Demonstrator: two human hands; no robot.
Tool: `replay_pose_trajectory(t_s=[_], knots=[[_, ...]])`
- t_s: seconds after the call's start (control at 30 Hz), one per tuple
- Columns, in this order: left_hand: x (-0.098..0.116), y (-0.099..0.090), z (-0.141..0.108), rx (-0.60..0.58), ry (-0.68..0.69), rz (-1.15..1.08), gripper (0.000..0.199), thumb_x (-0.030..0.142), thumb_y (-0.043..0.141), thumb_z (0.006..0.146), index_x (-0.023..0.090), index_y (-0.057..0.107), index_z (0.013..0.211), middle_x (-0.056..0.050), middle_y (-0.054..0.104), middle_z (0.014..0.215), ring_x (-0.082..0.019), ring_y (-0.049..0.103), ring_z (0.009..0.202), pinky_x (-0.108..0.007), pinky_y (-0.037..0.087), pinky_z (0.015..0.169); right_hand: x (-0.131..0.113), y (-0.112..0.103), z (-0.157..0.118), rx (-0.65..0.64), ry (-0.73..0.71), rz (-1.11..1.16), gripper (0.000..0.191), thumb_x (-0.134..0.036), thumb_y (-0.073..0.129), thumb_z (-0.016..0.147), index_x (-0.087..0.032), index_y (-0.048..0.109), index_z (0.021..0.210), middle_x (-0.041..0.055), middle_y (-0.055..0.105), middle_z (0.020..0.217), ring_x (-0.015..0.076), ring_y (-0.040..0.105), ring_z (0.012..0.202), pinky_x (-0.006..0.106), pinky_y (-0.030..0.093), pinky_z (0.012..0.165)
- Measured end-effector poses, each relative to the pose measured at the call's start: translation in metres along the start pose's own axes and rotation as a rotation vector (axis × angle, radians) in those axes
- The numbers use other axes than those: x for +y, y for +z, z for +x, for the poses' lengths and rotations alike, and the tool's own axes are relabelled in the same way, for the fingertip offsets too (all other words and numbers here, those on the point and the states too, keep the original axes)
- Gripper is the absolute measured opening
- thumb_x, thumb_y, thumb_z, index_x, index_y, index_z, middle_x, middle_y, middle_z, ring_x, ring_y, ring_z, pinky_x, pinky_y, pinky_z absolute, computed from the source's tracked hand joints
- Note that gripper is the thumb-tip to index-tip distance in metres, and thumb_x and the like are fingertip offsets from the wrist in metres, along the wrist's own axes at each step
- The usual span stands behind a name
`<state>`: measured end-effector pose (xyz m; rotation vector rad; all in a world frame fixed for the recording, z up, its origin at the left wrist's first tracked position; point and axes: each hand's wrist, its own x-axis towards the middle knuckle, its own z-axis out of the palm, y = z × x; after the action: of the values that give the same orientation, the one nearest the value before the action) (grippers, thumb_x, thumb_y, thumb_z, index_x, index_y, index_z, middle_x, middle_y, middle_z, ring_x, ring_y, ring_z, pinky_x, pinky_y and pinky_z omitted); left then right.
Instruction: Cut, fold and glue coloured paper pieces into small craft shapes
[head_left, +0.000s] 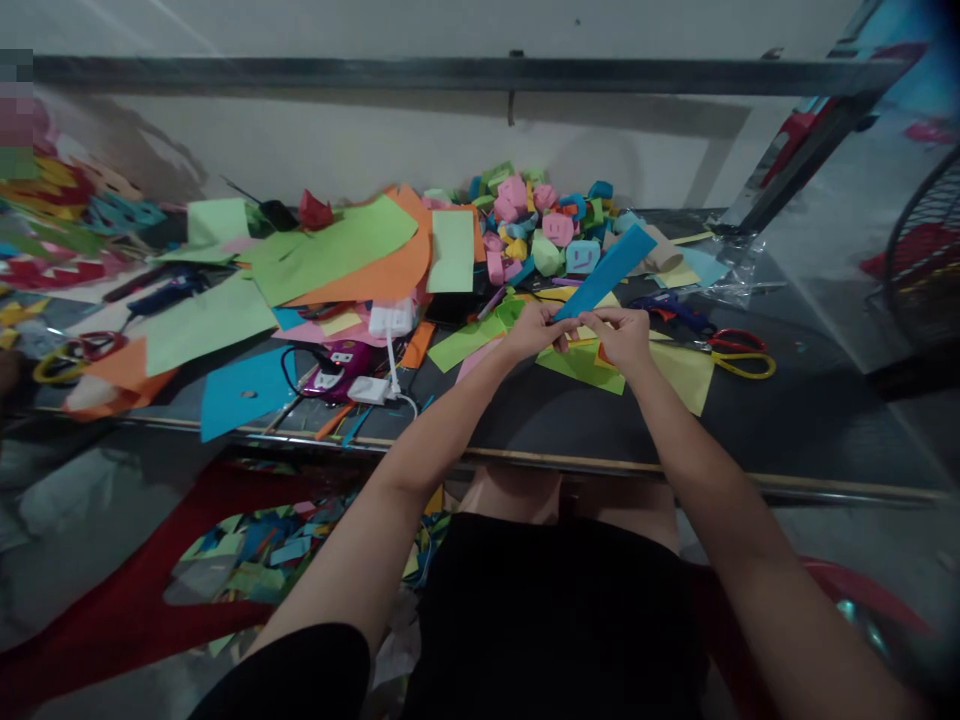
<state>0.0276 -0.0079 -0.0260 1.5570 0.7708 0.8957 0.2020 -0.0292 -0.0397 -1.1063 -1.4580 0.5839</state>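
A blue paper strip (pixel 609 272) slants up and to the right from between my two hands. My left hand (pixel 537 330) pinches its lower end, fingers closed. Close beside it, my right hand (pixel 619 335) has its thumb and fingertips pressed together at the same end of the strip. Green and yellow paper sheets (pixel 581 368) lie on the dark table under the hands. Behind the strip rises a heap of small folded paper pieces in pink, blue, green and yellow (pixel 556 230).
Red-and-yellow scissors (pixel 741 354) and a blue glue gun (pixel 675 312) lie on the right. Left of the hands are a purple power strip (pixel 341 368) with white plugs, and large green paper (pixel 330 250). A fan (pixel 926 260) stands at the far right.
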Motion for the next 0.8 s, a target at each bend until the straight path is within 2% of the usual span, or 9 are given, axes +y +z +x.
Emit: replay_pose_trajectory(t_s=[0.13, 0.2, 0.37, 0.43, 0.5, 0.57, 0.67, 0.73, 0.8], knots=[[0.002, 0.001, 0.001, -0.013, 0.0, -0.013, 0.041, 0.047, 0.082, 0.08, 0.01, 0.068, 0.07, 0.0, 0.066, 0.054, -0.006, 0.059, 0.043, -0.017, 0.049, 0.047, -0.001, 0.005, 0.0, 0.087, 0.024, 0.077, 0.043, -0.063, 0.081, 0.07, -0.021, 0.075, 0.062, 0.0021, 0.071, 0.065, 0.0183, 0.065, 0.064, 0.035, 0.053, 0.066], [0.0, 0.002, 0.0, -0.017, -0.014, 0.022, 0.041, 0.048, 0.081, 0.081, 0.01, 0.068, 0.07, 0.0, 0.064, 0.052, -0.006, 0.058, 0.041, -0.016, 0.047, 0.046, 0.005, 0.0, 0.008, 0.192, 0.079, 0.13, 0.045, -0.064, 0.081, 0.069, -0.02, 0.075, 0.065, 0.0017, 0.069, 0.065, 0.0169, 0.064, 0.064, 0.033, 0.053, 0.065], [-0.007, 0.009, -0.006, -0.094, -0.062, 0.102, 0.039, 0.045, 0.082, 0.081, 0.011, 0.069, 0.068, 0.003, 0.059, 0.045, -0.006, 0.055, 0.038, -0.016, 0.042, 0.042, 0.036, -0.043, 0.036, 0.579, 0.162, 0.225, 0.048, -0.063, 0.08, 0.071, -0.019, 0.076, 0.09, 0.0031, 0.073, 0.084, 0.0137, 0.061, 0.067, 0.028, 0.048, 0.056], [-0.009, 0.01, -0.006, -0.102, -0.078, 0.101, 0.038, 0.044, 0.084, 0.079, 0.011, 0.069, 0.069, 0.002, 0.063, 0.049, -0.006, 0.055, 0.037, -0.016, 0.042, 0.042, 0.046, -0.06, 0.043, 0.709, 0.18, 0.254, 0.047, -0.062, 0.076, 0.074, -0.018, 0.075, 0.092, 0.0056, 0.074, 0.093, 0.013, 0.059, 0.066, 0.027, 0.045, 0.053], [-0.011, 0.01, -0.004, -0.063, -0.08, 0.068, 0.037, 0.043, 0.084, 0.078, 0.01, 0.07, 0.07, 0.0, 0.068, 0.057, -0.005, 0.055, 0.037, -0.017, 0.043, 0.041, 0.05, -0.066, 0.045, 0.766, 0.171, 0.237, 0.048, -0.065, 0.071, 0.077, -0.019, 0.072, 0.089, 0.0065, 0.073, 0.094, 0.0125, 0.057, 0.064, 0.028, 0.044, 0.052], [-0.013, 0.009, -0.002, 0.005, -0.068, 0.011, 0.034, 0.041, 0.084, 0.079, 0.01, 0.07, 0.074, -0.002, 0.072, 0.064, -0.005, 0.055, 0.037, -0.018, 0.044, 0.042, 0.047, -0.06, 0.042, 0.702, 0.142, 0.189, 0.051, -0.07, 0.065, 0.079, -0.02, 0.069, 0.086, 0.0059, 0.071, 0.09, 0.0124, 0.055, 0.06, 0.028, 0.044, 0.051], [-0.015, 0.008, -0.001, 0.085, -0.058, -0.053, 0.031, 0.038, 0.082, 0.081, 0.01, 0.07, 0.078, -0.003, 0.074, 0.068, -0.005, 0.054, 0.038, -0.018, 0.044, 0.043, 0.034, -0.038, 0.032, 0.44, 0.101, 0.137, 0.059, -0.079, 0.062, 0.077, -0.021, 0.067, 0.084, 0.0057, 0.069, 0.084, 0.0142, 0.057, 0.061, 0.03, 0.045, 0.053], [-0.017, 0.009, -0.001, 0.079, -0.063, -0.043, 0.031, 0.038, 0.082, 0.081, 0.01, 0.069, 0.075, -0.003, 0.072, 0.064, -0.005, 0.053, 0.037, -0.018, 0.043, 0.043, 0.024, -0.023, 0.025, 0.262, 0.062, 0.098, 0.061, -0.082, 0.062, 0.076, -0.022, 0.068, 0.085, 0.0062, 0.07, 0.084, 0.017, 0.062, 0.07, 0.032, 0.051, 0.061], [-0.018, 0.009, -0.001, 0.051, -0.067, -0.019, 0.032, 0.038, 0.082, 0.081, 0.011, 0.068, 0.072, -0.001, 0.069, 0.058, -0.005, 0.053, 0.038, -0.018, 0.043, 0.043, 0.017, -0.013, 0.019, 0.159, 0.014, 0.066, 0.064, -0.083, 0.062, 0.076, -0.021, 0.069, 0.089, 0.0073, 0.071, 0.086, 0.0196, 0.066, 0.078, 0.033, 0.055, 0.07]])
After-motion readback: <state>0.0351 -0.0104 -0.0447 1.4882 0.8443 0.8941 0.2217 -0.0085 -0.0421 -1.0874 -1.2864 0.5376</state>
